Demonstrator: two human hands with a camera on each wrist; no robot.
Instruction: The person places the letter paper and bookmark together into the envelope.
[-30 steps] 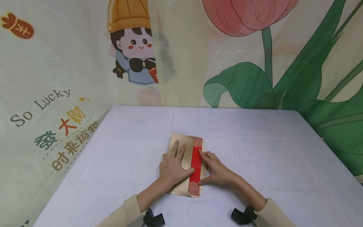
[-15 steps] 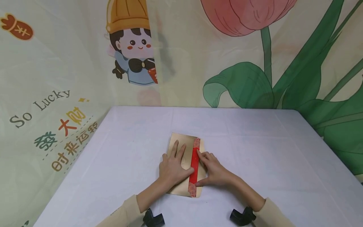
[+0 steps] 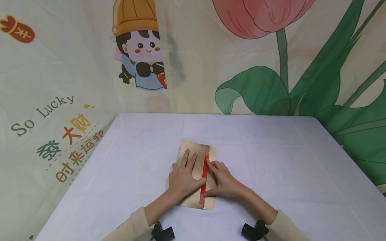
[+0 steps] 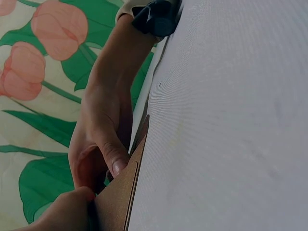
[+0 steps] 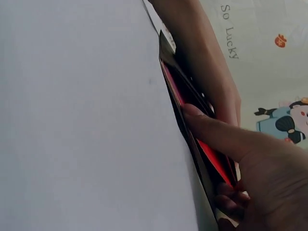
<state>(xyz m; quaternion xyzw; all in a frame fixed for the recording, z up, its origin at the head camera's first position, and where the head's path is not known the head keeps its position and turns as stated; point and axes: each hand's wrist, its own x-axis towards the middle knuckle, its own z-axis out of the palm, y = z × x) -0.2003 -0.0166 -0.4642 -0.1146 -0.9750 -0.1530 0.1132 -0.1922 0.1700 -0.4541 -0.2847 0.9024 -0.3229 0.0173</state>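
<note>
A gold paper envelope [image 3: 187, 197] lies flat on the table. A red card with patterned ends [image 3: 203, 175] shows as a narrow strip at its opening, the rest hidden under the gold front panel. My left hand [image 3: 183, 179] rests on the envelope with fingers spread, its thumb reaching the opening's edge. From the right side, my right hand [image 3: 224, 180] touches the card's right edge with thumb and index finger, set apart along it. In the right wrist view the thumb [image 5: 211, 129] presses at the red edge, and the other fingers are partly hidden.
White cloth covers the table [image 3: 135, 144]. Behind it hangs a printed backdrop [image 3: 193, 67] with a cartoon figure and large flowers. Black camera mounts [image 3: 254, 230] sit near both wrists.
My right hand has moved left, and the red card has slid further under the gold panel, its visible strip growing narrower. More of the envelope's flap shows. My left hand stays in place.
</note>
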